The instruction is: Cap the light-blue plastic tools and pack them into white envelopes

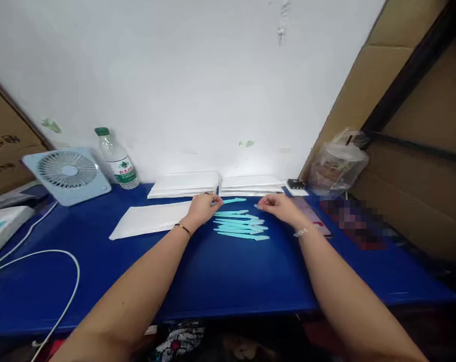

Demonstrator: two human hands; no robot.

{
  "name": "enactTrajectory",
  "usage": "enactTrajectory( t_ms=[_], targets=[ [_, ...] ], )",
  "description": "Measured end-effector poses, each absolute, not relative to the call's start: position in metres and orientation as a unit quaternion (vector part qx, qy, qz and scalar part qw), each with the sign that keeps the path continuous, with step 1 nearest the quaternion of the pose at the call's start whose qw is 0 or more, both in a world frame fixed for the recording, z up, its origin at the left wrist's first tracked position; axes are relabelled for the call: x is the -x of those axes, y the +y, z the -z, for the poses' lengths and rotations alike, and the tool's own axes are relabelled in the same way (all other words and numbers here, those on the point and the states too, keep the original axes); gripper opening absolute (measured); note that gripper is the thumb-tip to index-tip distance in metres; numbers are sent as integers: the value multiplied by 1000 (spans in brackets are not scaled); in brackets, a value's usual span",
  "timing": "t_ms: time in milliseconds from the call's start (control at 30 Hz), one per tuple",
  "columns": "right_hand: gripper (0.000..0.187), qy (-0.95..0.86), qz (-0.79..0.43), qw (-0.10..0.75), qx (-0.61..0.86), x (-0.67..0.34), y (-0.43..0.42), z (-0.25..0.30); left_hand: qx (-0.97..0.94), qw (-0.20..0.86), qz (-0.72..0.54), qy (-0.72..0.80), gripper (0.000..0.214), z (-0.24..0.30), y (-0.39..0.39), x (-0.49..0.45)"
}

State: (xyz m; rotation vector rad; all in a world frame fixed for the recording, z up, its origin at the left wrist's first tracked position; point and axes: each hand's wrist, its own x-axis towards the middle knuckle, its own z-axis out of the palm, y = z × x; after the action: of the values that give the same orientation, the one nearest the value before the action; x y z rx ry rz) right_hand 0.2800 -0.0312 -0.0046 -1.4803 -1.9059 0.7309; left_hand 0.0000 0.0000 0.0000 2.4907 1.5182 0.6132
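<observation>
My left hand (pixel 205 207) is closed, pinching the handle end of a turquoise eyebrow razor (pixel 236 200) that points to the right. Just below it, several more turquoise eyebrow razors (pixel 241 226) lie side by side on the blue table, their wider ends to the right. To the right of the held razor and apart from it, my right hand (pixel 278 207) has its thumb and fingertips pressed together on a small clear piece (pixel 256 206), too small to identify. A white padded sleeve (pixel 148 220) lies flat to the left, reaching up to my left hand.
Two stacks of white sleeves, a left stack (pixel 182 184) and a right stack (pixel 250 184), lie along the wall. A water bottle (pixel 118 163) and blue fan (pixel 67 173) stand left, with a white cable (pixel 73 259). A phone (pixel 308 213) and bagged cup (pixel 339 163) are right.
</observation>
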Motion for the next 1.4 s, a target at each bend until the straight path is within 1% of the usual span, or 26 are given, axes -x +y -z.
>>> enactTrajectory(
  t_ms=[133,233,300,433,533,633,833,967,1033,1133,1200,1300,1400],
  targets=[
    [20,-736,-216,275,579,-278,-30,11,-841,64,-200,499,23,6,-2,-6],
    [15,-749,-163,279,578,-277,-30,11,-847,55,-210,485,23,5,-4,-5],
    [14,-757,-149,278,572,-275,-31,10,-856,53,-204,471,18,2,-5,-3],
    [16,-769,-156,265,560,-263,-35,7,-867,68,-169,463,12,1,-6,-4],
    [19,-776,-166,261,550,-255,-38,8,-865,96,-149,470,12,3,-5,-7],
    [22,-789,-176,262,528,-251,-39,8,-863,108,-161,466,15,3,-5,-9],
    [22,-794,-201,280,501,-260,-35,10,-849,72,-214,478,14,-1,-8,-10],
    [19,-766,-190,285,545,-272,-32,7,-833,58,-218,505,12,2,-5,-8],
    [17,-755,-163,276,572,-275,-32,4,-830,59,-218,510,11,4,-4,-7],
    [14,-754,-130,271,584,-276,-35,0,-841,71,-218,490,14,3,-6,-6],
    [13,-763,-145,267,571,-276,-37,-3,-861,80,-204,458,16,2,-9,-7],
    [15,-777,-190,236,551,-275,-39,-2,-889,86,-166,418,15,-1,-14,-10],
    [17,-785,-212,207,545,-272,-39,2,-892,90,-136,422,13,-3,-17,-13]
  ],
)
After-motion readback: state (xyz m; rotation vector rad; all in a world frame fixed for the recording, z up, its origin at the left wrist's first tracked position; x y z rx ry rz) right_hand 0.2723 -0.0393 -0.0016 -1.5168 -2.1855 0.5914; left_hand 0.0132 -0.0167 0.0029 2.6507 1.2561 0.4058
